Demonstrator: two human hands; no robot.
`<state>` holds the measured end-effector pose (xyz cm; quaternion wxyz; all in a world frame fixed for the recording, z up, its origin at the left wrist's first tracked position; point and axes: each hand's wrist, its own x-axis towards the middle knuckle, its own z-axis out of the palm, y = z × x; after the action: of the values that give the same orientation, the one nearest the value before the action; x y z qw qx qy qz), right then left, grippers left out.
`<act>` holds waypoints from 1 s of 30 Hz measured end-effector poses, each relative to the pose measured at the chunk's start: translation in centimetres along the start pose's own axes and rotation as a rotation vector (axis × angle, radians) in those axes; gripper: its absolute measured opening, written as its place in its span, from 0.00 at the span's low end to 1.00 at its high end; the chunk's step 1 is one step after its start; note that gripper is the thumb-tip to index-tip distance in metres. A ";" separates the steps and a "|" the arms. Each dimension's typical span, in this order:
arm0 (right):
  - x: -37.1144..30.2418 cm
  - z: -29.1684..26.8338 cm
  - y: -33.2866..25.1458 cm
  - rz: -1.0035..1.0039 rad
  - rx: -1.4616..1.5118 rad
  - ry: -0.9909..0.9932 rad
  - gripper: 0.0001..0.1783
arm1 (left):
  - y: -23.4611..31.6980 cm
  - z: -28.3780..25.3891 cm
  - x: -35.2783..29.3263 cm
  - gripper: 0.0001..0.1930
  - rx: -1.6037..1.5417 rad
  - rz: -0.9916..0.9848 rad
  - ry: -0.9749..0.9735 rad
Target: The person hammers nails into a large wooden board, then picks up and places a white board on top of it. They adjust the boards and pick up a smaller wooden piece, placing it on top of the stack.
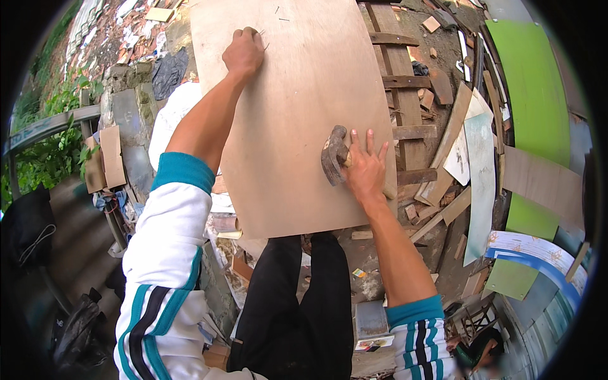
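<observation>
A large plywood sheet point(297, 82) lies in front of me, its near edge by my legs. My left hand point(245, 54) is closed at the sheet's far left part, with a thin nail point(266, 46) sticking out beside its fingers. Loose nails point(284, 19) lie a little beyond it. On the sheet's near right part rests my right hand point(366, 168), fingertips stretched over the wood. A claw hammer point(333, 156) with a worn, rusty head is under this hand. Its handle passes beneath the palm, mostly hidden.
A slatted wooden frame point(405, 82) shows along the sheet's right side. Planks and wood scraps point(453, 126) litter the ground farther right, near a green panel point(529, 88). At left stand a block wall point(126, 104) and a metal rail point(54, 126). Another person point(478, 348) is at lower right.
</observation>
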<state>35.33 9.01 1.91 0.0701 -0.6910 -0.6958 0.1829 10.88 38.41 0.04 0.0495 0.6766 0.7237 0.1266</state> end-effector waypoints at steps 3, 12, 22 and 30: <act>0.1 0.1 0.3 0.007 -0.018 -0.007 0.28 | 1.1 0.0 -3.0 0.17 -0.287 -0.161 0.007; -0.4 -0.2 0.2 0.039 -0.091 -0.018 0.27 | -0.8 -4.4 -34.1 0.07 -0.715 -0.030 -0.054; -1.1 1.2 -0.6 0.023 -0.146 0.058 0.17 | 0.4 -9.7 -46.1 0.11 -0.891 -0.095 -0.128; -4.2 2.2 -2.3 0.133 -0.059 0.127 0.16 | 0.4 -10.7 -50.1 0.14 -0.991 -0.449 -0.303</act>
<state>32.51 4.56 1.33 0.0816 -0.7477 -0.6476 0.1223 12.67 -12.51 5.44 0.4906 0.4126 0.6886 0.3390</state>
